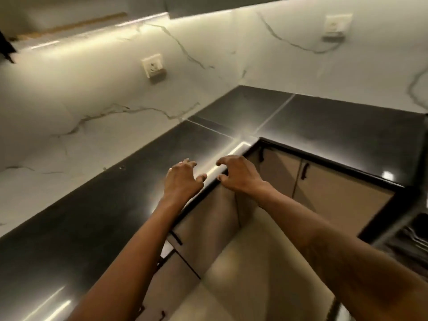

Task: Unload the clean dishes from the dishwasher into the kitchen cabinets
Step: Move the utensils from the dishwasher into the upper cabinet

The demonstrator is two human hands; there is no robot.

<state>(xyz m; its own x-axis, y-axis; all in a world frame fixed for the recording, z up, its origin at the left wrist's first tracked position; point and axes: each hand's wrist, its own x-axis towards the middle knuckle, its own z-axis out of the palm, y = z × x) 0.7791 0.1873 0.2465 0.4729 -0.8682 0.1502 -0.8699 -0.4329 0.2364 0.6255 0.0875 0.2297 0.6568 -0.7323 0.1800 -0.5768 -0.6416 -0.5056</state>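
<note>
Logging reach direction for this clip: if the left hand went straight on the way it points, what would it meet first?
Probably the marble wall behind the black countertop; nothing stands ahead of the left hand. Depth is unclear.

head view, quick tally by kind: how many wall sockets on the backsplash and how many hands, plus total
wall sockets: 2
hands, left hand and right hand: 2
total: 4
</note>
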